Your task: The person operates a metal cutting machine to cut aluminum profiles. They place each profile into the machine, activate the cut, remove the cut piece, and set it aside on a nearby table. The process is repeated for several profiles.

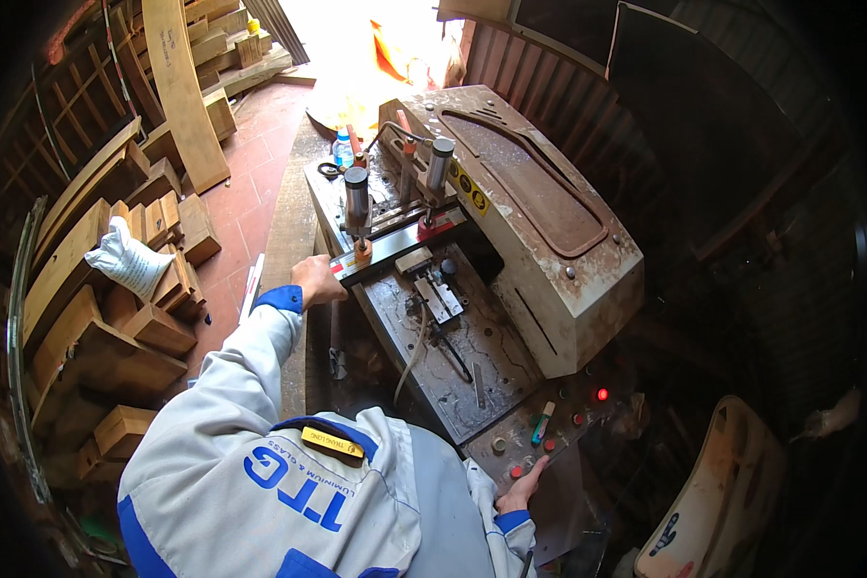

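My left hand point(320, 281) is closed around the near left end of a silvery metal profile point(393, 249), which lies across the bed of a saw-like machine. Two upright clamp cylinders point(356, 196) stand over the profile, their feet down on it. At the machine's front, my right hand point(520, 491) rests along the edge of the control panel point(496, 472), beside a red button point(516, 472). A finger of it stretches toward the buttons, and no held object shows there. A red lamp point(602, 394) glows on the panel, and a green-and-white marker point(543, 424) lies across it.
A large grey machine housing point(549, 193) rises right of the bed. Stacked wooden blocks point(154, 328) and a white bag point(130, 260) fill the left side. A pale curved panel point(708, 491) stands at lower right. A blue-capped bottle point(343, 147) stands behind the clamps.
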Demonstrator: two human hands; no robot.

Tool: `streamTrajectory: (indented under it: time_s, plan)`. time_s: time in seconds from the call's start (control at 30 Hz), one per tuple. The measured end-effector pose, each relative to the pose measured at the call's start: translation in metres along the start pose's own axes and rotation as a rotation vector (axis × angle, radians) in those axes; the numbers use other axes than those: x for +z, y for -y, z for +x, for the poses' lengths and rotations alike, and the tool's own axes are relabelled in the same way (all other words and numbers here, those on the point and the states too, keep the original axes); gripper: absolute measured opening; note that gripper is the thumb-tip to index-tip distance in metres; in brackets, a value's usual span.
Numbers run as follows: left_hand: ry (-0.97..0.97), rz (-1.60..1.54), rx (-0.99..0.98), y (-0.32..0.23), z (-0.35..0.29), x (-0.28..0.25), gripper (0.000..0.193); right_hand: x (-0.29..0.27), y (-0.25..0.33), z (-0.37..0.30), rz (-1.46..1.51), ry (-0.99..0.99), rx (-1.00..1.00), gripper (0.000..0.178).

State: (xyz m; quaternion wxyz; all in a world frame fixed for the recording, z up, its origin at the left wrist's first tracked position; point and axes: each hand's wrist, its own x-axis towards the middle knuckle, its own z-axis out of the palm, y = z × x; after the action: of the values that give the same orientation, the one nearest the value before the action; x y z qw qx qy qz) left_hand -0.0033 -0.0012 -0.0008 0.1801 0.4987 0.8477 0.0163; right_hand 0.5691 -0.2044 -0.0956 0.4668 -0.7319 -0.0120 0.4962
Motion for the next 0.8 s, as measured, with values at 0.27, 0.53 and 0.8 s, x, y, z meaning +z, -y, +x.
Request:
streamTrajectory:
  time_s: [0.27, 0.53, 0.8]
  plan:
    - [0.002, 0.004, 0.000, 0.001, 0.001, 0.001, 0.070, 0.000, -0.001, -0.001, 0.023, 0.018, -0.033, 0.112]
    - [-0.004, -0.007, -0.004, 0.000, 0.000, 0.000, 0.069, -0.006, -0.007, 0.013, 0.056, 0.032, -0.010, 0.110]
    - [-0.004, -0.012, -0.001, 0.001, 0.000, 0.001, 0.067, -0.001, 0.001, 0.000, 0.016, 0.013, 0.000, 0.118]
